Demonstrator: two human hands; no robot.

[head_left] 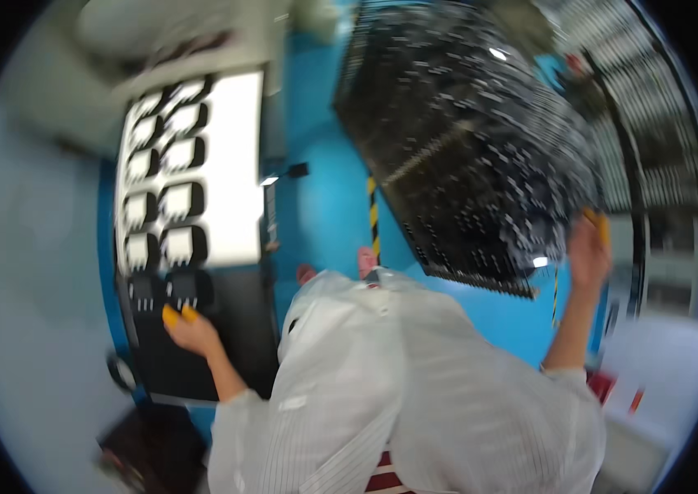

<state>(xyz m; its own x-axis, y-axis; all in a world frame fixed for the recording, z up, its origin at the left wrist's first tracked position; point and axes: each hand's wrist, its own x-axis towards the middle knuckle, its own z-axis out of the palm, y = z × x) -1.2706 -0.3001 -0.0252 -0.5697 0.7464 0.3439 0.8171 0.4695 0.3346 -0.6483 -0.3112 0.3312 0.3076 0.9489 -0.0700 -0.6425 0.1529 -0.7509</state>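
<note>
My left hand [192,332], with yellow covers on the fingertips, is over the black end of the table at the left. Its fingers are apart, and the tips reach the lower edge of a black rounded part [191,288]; the blur hides whether they touch it. A matching black part [147,290] lies to its left. My right hand [590,257], also with yellow fingertips, is raised at the right edge of a large dark rack [448,177] full of small shiny pieces. Blur smears its fingers, so I cannot make out anything in them.
More black parts with pale centres [182,200] stand in two columns on a brightly lit white panel [235,173]. A blue floor [316,202] with a yellow-and-black stripe [374,216] runs between table and rack. A dark box [154,445] is at the lower left.
</note>
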